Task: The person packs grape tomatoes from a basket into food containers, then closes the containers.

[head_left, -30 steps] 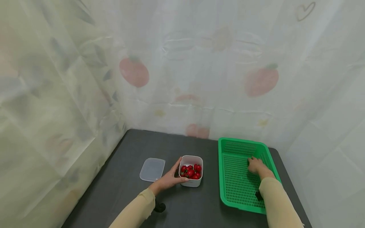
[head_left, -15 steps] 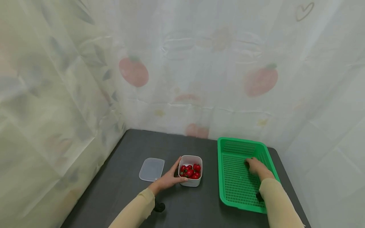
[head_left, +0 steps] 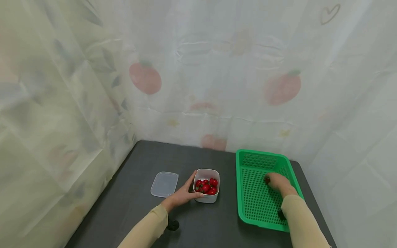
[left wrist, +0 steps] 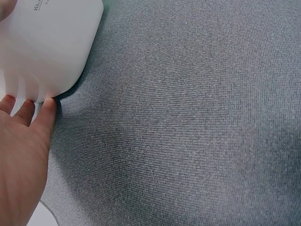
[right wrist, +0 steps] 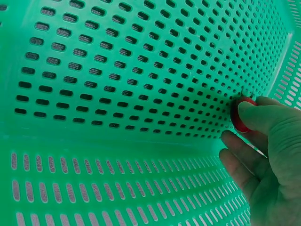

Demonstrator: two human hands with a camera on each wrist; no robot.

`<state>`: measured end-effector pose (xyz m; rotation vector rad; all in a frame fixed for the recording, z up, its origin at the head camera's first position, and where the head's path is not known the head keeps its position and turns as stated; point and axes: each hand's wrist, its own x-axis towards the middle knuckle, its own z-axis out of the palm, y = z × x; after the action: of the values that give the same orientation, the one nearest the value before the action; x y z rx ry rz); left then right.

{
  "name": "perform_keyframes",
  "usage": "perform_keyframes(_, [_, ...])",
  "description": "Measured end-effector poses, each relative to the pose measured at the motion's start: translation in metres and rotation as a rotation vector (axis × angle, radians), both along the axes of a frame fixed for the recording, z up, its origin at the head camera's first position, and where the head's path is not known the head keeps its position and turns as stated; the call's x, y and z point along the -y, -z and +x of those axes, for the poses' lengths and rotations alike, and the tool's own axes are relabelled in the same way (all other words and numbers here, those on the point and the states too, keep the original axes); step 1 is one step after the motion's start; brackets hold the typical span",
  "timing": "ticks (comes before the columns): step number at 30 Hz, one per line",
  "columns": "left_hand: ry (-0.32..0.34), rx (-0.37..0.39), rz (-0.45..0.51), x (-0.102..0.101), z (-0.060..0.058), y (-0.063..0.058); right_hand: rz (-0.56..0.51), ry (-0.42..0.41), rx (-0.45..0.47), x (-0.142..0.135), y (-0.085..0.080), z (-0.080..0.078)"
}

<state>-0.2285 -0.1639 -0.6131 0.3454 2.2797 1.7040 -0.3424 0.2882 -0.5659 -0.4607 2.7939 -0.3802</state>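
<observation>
In the head view a white square container with several red cherry tomatoes inside stands mid-table. My left hand holds its near left corner, thumb along the front rim and fingers against the left side. The left wrist view shows several fingertips pressed on the white wall. Inside the green basket, my right hand pinches a single cherry tomato between thumb and fingers, close to the perforated floor. The other fingers of that hand are spread loosely below it in the right wrist view.
A translucent lid lies flat left of the container. The green basket fills the right side of the dark table. Printed sheets hang behind and on both sides.
Within the basket my right hand shifts slightly left and nearer, and a red tomato now shows at its fingertips. The left hand and container keep their place.
</observation>
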Motion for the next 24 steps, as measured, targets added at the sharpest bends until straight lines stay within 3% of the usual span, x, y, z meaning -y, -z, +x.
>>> perform_keyframes(9, [0.006,0.005,0.014,0.000,0.001,-0.001,0.001,-0.024,-0.052,0.002,-0.001,0.004])
perform_keyframes(17, [0.005,-0.005,-0.009,0.000,0.002,-0.003,-0.176,-0.064,-0.102,0.008,-0.009,-0.001])
perform_keyframes(24, [0.012,-0.029,-0.025,0.000,0.003,-0.004,-0.325,-0.075,-0.093,0.021,-0.024,0.000])
